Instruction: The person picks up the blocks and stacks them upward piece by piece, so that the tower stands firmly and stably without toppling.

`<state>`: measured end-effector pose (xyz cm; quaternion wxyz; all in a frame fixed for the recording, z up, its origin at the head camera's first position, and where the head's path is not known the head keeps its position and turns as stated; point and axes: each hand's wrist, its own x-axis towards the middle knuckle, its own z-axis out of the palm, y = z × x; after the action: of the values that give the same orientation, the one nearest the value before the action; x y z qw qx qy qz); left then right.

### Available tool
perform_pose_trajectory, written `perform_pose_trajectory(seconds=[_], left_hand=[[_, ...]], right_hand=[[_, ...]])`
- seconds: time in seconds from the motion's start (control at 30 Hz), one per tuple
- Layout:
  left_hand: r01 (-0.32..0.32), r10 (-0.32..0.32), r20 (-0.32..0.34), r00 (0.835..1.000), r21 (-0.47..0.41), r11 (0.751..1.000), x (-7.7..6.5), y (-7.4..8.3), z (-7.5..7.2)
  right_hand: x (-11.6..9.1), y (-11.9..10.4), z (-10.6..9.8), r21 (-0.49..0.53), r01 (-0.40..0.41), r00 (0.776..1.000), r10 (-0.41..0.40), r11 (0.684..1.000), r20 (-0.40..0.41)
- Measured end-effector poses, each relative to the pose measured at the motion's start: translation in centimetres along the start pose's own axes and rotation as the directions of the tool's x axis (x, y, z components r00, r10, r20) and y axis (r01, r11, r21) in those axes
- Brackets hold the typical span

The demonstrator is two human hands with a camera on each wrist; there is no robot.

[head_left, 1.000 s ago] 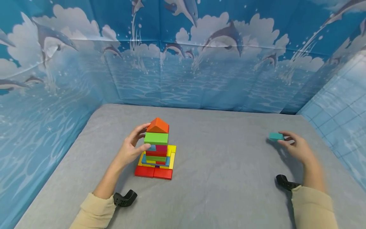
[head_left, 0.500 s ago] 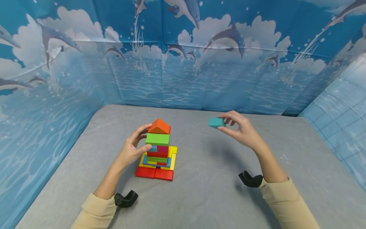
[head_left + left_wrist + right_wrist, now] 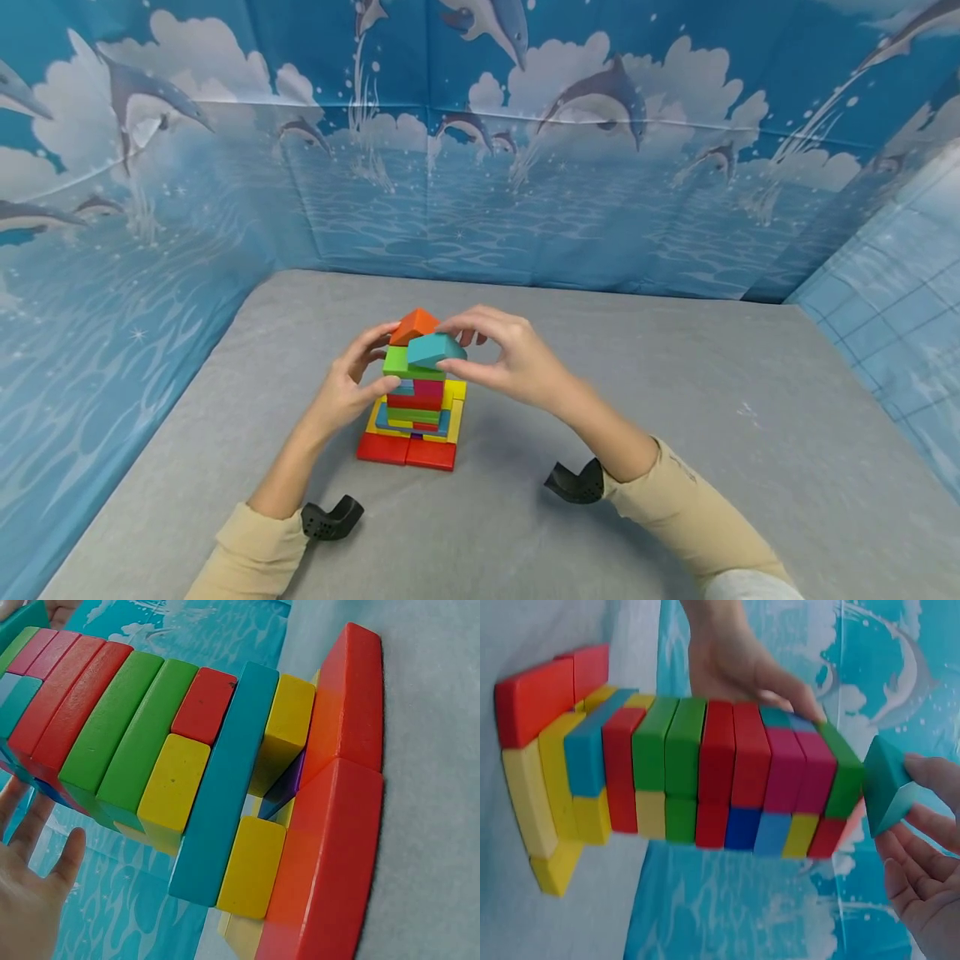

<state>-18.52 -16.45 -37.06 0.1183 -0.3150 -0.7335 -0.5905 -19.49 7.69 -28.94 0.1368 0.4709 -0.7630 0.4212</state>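
Pinched between my right hand's (image 3: pixel 517 358) thumb and fingers is a teal triangular block (image 3: pixel 435 351). It is held at the top of a tower of coloured blocks (image 3: pixel 415 394), slightly tilted over the right part of the top green block (image 3: pixel 395 362). Behind it an orange triangular block (image 3: pixel 414 323) sits on the tower, partly hidden. My left hand (image 3: pixel 341 390) is spread at the tower's left side, thumb near the front and fingers toward the back. In the right wrist view the teal block (image 3: pixel 887 787) meets or nearly meets the green block; contact is unclear.
Red blocks (image 3: pixel 405 451) and yellow blocks (image 3: pixel 454 390) form the tower's wide base on the grey cloth (image 3: pixel 645 417). A blue dolphin-print curtain (image 3: pixel 480 200) encloses the back and sides. Black curved pieces (image 3: pixel 332 518) project from both wrists.
My right hand has carried the teal triangular block from the far right of the cloth leftward to the tower top. The left hand has stayed beside the tower.
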Motion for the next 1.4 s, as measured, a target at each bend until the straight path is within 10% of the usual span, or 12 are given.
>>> perform_pose_trajectory(seconds=[0.53,0.83,1.23,1.4], left_hand=[[-0.022,0.023,0.023,0.999,-0.028,0.999,-0.1,-0.5,-0.3],[-0.039,0.04,0.01,0.999,-0.025,0.999,0.2,2.1,0.1],[0.007,-0.006,0.021,1.0,-0.03,1.0,0.0,-0.3,-0.2],[0.009,-0.008,0.019,1.0,-0.033,0.999,-0.1,-0.3,-0.2]], right_hand=[[0.9,-0.7,2.1,-0.135,0.115,0.993,-0.115,0.984,0.01],[1.1,-0.7,2.4,-0.146,0.111,0.994,-0.112,0.983,0.002],[1.1,-0.5,2.3,-0.122,0.097,0.995,-0.1,0.988,-0.011],[0.7,0.0,1.0,-0.034,0.046,0.99,-0.05,0.998,-0.135]])
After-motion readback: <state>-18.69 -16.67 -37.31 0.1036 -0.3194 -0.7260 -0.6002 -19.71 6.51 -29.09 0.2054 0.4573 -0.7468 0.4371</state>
